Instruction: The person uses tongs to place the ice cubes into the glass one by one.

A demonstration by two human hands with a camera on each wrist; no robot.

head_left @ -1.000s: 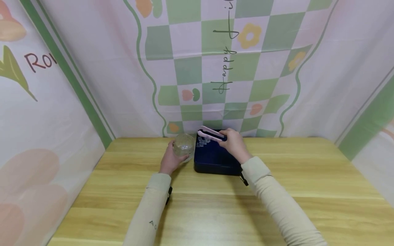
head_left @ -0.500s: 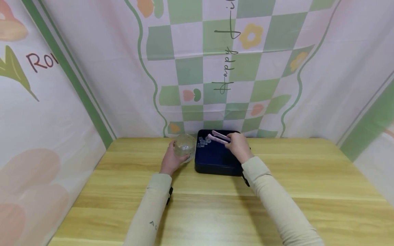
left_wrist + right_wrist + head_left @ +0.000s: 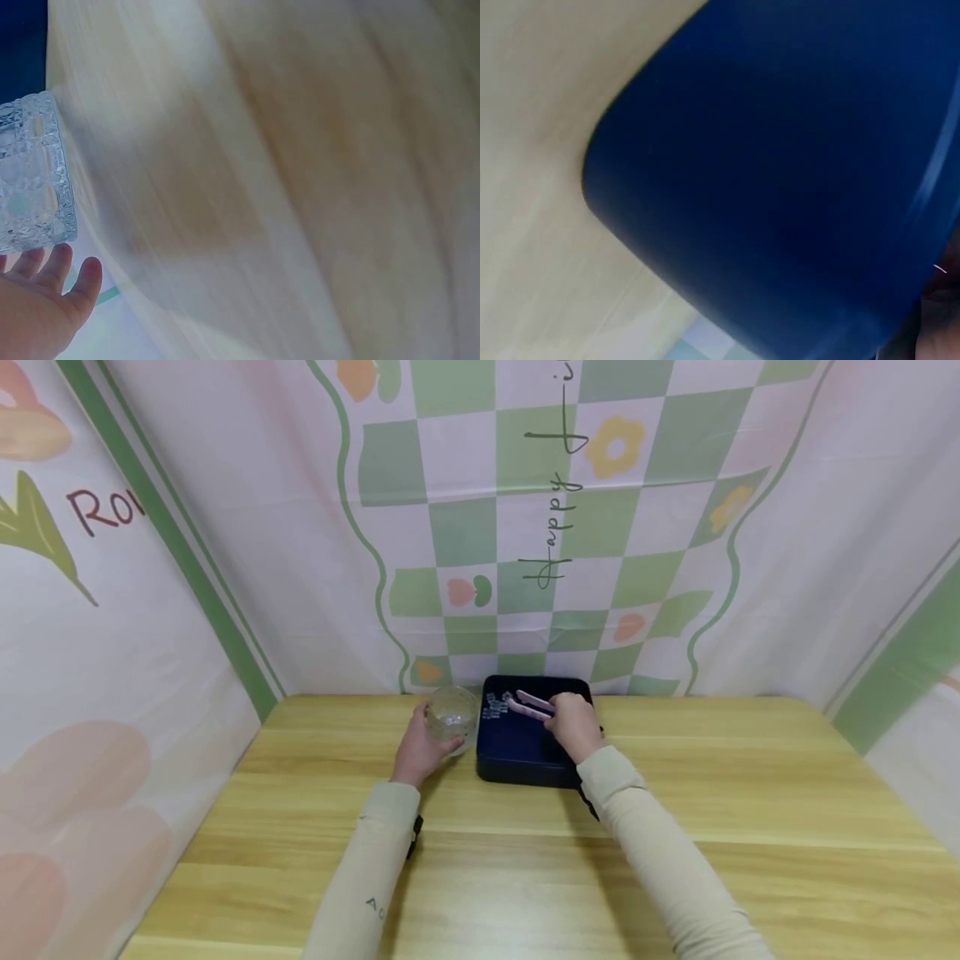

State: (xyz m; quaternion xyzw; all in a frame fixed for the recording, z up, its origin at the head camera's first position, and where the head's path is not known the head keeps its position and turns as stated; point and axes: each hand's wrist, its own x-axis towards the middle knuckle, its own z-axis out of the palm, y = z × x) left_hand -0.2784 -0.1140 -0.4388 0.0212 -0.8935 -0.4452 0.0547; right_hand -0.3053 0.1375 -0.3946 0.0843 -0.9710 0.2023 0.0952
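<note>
Extending forward, left hand (image 3: 420, 750) cups glass (image 3: 453, 714), right hand (image 3: 576, 727) grips tongs (image 3: 529, 712).

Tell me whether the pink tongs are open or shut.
Open: in the head view, the pink tongs in the right hand show a gap between their two tips.

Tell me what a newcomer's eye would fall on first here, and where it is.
Probably the dark blue box, standing out against the pale wooden table at its far edge, with pink tongs held over it by the right hand. Just left of it, the left hand grips a clear textured glass. Behind rises a green-and-white checked backdrop with "Happy" written sideways.
</note>
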